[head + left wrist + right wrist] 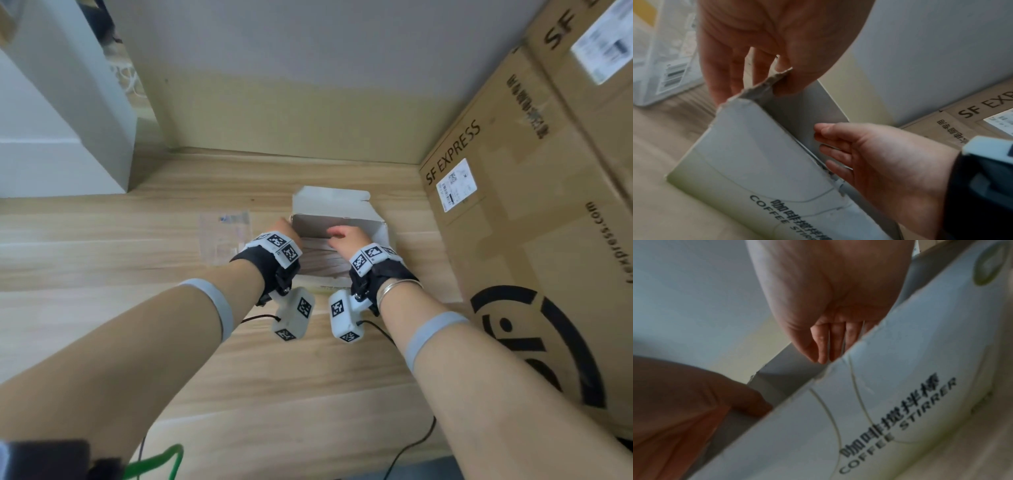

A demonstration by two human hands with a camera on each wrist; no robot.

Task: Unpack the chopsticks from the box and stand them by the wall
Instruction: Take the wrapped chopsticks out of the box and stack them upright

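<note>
A white cardboard box (330, 205) printed "COFFEE STIRRER" lies on the wooden surface (102, 246) close to the wall (308, 102), with its lid flap folded back. My left hand (282, 228) pinches the box's torn left corner (760, 87) between thumb and fingers. My right hand (342, 236) reaches into the opening, and its straight fingers (830, 131) touch the grey inner wall. Pale sticks (320, 260) lie inside the box between my wrists. In the right wrist view the right hand's fingers (824, 345) dip behind the box's printed side (900, 369), and my left hand (715, 394) holds the edge.
A large brown SF Express carton (531, 222) stands right beside the box on the right. A white cabinet corner (68, 120) juts out at the far left. A clear plastic bag (224, 236) lies left of the box. Black and green cables (411, 445) trail near me.
</note>
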